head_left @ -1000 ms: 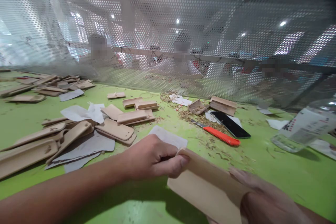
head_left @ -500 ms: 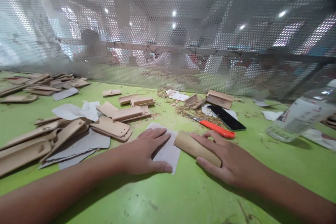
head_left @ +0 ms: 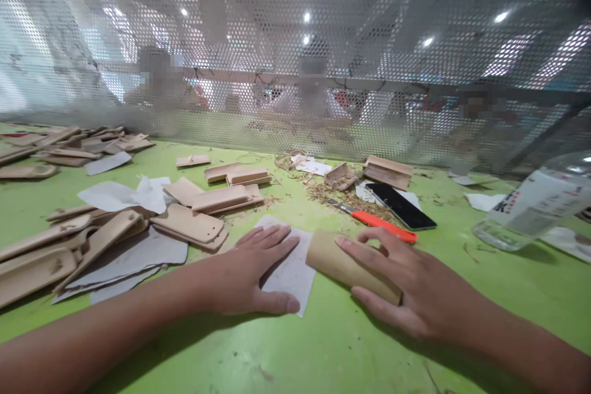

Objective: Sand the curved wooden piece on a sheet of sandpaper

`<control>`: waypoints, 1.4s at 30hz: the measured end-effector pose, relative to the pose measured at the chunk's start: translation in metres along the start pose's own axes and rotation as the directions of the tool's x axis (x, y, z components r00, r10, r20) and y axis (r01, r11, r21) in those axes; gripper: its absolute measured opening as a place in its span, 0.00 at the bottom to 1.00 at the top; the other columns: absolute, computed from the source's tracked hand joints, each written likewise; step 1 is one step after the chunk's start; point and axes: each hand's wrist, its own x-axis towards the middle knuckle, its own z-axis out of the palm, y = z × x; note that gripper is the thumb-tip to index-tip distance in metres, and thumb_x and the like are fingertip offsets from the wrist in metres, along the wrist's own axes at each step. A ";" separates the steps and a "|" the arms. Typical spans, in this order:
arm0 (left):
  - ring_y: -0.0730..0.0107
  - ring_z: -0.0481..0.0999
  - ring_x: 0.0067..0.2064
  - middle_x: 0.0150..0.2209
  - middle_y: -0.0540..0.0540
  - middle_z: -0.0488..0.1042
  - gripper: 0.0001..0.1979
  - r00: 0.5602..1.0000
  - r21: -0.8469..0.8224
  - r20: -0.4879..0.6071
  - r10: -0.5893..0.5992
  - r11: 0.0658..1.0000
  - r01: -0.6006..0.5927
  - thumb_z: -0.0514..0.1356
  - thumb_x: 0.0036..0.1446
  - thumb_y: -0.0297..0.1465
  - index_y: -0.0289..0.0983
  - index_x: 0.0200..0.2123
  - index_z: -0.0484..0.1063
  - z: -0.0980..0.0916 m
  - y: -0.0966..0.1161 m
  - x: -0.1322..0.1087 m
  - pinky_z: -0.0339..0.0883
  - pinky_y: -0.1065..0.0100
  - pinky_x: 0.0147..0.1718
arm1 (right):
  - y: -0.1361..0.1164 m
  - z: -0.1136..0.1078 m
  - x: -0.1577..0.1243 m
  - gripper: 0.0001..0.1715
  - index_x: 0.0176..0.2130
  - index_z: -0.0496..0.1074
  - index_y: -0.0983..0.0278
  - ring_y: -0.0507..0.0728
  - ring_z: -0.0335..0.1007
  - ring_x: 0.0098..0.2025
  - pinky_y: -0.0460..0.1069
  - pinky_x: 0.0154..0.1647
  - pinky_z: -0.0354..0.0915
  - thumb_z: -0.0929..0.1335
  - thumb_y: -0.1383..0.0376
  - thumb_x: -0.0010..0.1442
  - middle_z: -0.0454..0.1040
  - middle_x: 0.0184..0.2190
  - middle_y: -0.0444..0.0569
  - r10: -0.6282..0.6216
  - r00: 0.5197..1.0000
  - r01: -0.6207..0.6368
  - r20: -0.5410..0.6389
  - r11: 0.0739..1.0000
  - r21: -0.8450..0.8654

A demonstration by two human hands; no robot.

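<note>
My left hand (head_left: 253,268) lies flat on a pale sheet (head_left: 295,274) that looks like the back of sandpaper, its fingers spread and pressing it to the table. Just right of the sheet is a split bamboo piece (head_left: 341,265), rounded side up. My right hand (head_left: 406,286) grips this piece, with the thumb along the near side and the fingers over the top and far side. The near right end of the bamboo is hidden under the palm. Beyond the right hand lies an orange-handled utility knife (head_left: 385,226).
Several shaped bamboo pieces (head_left: 187,221) and grey sheets (head_left: 133,255) cover the left side. A black phone (head_left: 401,205) lies behind the knife, near wood shavings (head_left: 323,191). A clear bottle (head_left: 530,203) stands at right. A perforated screen (head_left: 277,117) closes off the table's back.
My right hand and the bamboo piece have shifted slightly right and nearer to me. The left hand stays spread on the sheet. The view has moved a little.
</note>
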 end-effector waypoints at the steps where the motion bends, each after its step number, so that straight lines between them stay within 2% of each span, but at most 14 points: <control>1: 0.42 0.32 0.76 0.77 0.39 0.32 0.54 1.000 -0.002 -0.006 0.006 1.000 -0.006 0.58 0.63 0.61 0.37 0.77 0.40 0.000 0.000 0.000 0.36 0.42 0.72 | -0.003 -0.001 -0.002 0.36 0.72 0.61 0.55 0.71 0.76 0.52 0.65 0.48 0.75 0.66 0.52 0.69 0.68 0.61 0.64 -0.027 0.999 0.027 -0.023 1.000 0.013; 3: 0.41 0.34 0.76 0.76 0.38 0.34 0.53 0.999 -0.012 -0.032 0.028 1.000 -0.028 0.59 0.63 0.60 0.37 0.77 0.42 0.001 0.000 0.000 0.38 0.42 0.71 | -0.009 -0.003 -0.004 0.36 0.71 0.62 0.57 0.71 0.74 0.56 0.64 0.50 0.75 0.67 0.53 0.68 0.69 0.61 0.63 -0.070 0.997 0.072 -0.039 0.996 0.044; 6: 0.40 0.35 0.76 0.76 0.37 0.35 0.53 0.998 -0.018 -0.049 0.042 0.999 -0.043 0.59 0.63 0.60 0.36 0.77 0.43 0.002 -0.002 0.001 0.38 0.41 0.71 | -0.016 -0.005 -0.004 0.35 0.69 0.63 0.59 0.70 0.72 0.56 0.64 0.53 0.73 0.67 0.55 0.68 0.70 0.60 0.63 -0.107 0.994 0.106 0.014 0.992 0.062; 12: 0.44 0.33 0.76 0.77 0.37 0.33 0.53 0.999 0.009 -0.024 0.027 1.000 -0.027 0.58 0.64 0.60 0.36 0.77 0.40 0.001 -0.002 0.001 0.35 0.44 0.72 | -0.030 -0.007 0.010 0.35 0.66 0.67 0.63 0.67 0.70 0.43 0.65 0.46 0.71 0.68 0.59 0.61 0.72 0.46 0.60 -0.070 0.995 0.071 0.075 0.997 -0.015; 16: 0.43 0.34 0.76 0.77 0.37 0.33 0.53 0.999 0.002 -0.022 0.037 0.999 -0.037 0.58 0.64 0.60 0.35 0.77 0.40 0.000 0.000 0.000 0.34 0.44 0.72 | -0.040 -0.012 0.014 0.35 0.64 0.70 0.65 0.67 0.67 0.41 0.65 0.45 0.68 0.68 0.60 0.60 0.72 0.42 0.58 -0.062 0.990 0.072 0.129 0.995 -0.073; 21: 0.42 0.35 0.76 0.77 0.36 0.35 0.53 0.997 -0.005 -0.053 0.048 0.999 -0.048 0.59 0.63 0.60 0.36 0.77 0.42 0.003 -0.003 0.001 0.37 0.44 0.72 | -0.044 -0.017 0.020 0.43 0.70 0.62 0.69 0.66 0.68 0.42 0.62 0.44 0.68 0.66 0.63 0.58 0.70 0.44 0.60 -0.053 0.969 0.065 0.241 0.997 -0.044; 28: 0.41 0.37 0.76 0.76 0.34 0.37 0.53 0.995 -0.012 -0.065 0.070 0.997 -0.071 0.60 0.63 0.59 0.35 0.77 0.44 0.005 -0.005 0.002 0.37 0.44 0.71 | -0.052 -0.016 0.035 0.48 0.73 0.57 0.71 0.70 0.67 0.48 0.68 0.54 0.65 0.67 0.65 0.56 0.71 0.47 0.63 -0.064 0.968 0.087 0.244 0.993 -0.083; 30: 0.41 0.37 0.76 0.76 0.34 0.37 0.53 0.995 -0.008 -0.065 0.076 0.997 -0.077 0.60 0.63 0.59 0.34 0.77 0.43 0.006 -0.005 0.002 0.37 0.44 0.71 | -0.055 -0.010 0.037 0.46 0.73 0.57 0.70 0.69 0.67 0.48 0.68 0.54 0.65 0.67 0.62 0.60 0.71 0.48 0.63 -0.034 0.975 0.053 0.220 0.995 -0.081; 32: 0.41 0.37 0.76 0.76 0.33 0.38 0.53 0.994 -0.011 -0.073 0.083 0.996 -0.084 0.59 0.63 0.60 0.34 0.77 0.44 0.006 -0.006 0.002 0.38 0.44 0.71 | -0.055 -0.002 0.038 0.43 0.73 0.57 0.70 0.70 0.68 0.48 0.68 0.52 0.66 0.66 0.54 0.66 0.71 0.48 0.63 -0.008 0.983 0.022 0.186 0.997 -0.076; 35: 0.40 0.37 0.76 0.76 0.34 0.38 0.53 0.993 -0.014 -0.081 0.081 0.997 -0.082 0.58 0.63 0.61 0.35 0.77 0.44 0.007 -0.006 0.002 0.38 0.44 0.71 | -0.053 0.006 0.041 0.43 0.70 0.63 0.70 0.70 0.69 0.47 0.67 0.49 0.67 0.62 0.44 0.70 0.71 0.48 0.65 0.009 0.991 0.002 0.132 0.997 -0.077; 38: 0.40 0.38 0.76 0.76 0.34 0.39 0.53 0.994 -0.024 -0.089 0.068 0.997 -0.071 0.58 0.62 0.61 0.36 0.77 0.46 0.007 -0.006 0.002 0.39 0.43 0.71 | -0.050 0.007 0.043 0.38 0.65 0.69 0.69 0.70 0.70 0.46 0.65 0.47 0.68 0.62 0.44 0.71 0.72 0.48 0.64 -0.007 0.993 0.015 0.115 0.998 -0.068; 42: 0.40 0.37 0.76 0.76 0.34 0.37 0.53 0.995 -0.035 -0.089 0.054 0.998 -0.057 0.58 0.62 0.61 0.36 0.77 0.44 0.007 -0.005 0.001 0.39 0.42 0.71 | -0.051 0.001 0.041 0.39 0.67 0.66 0.68 0.70 0.71 0.45 0.64 0.46 0.69 0.62 0.46 0.71 0.73 0.49 0.64 -0.010 0.985 0.019 0.174 0.999 -0.047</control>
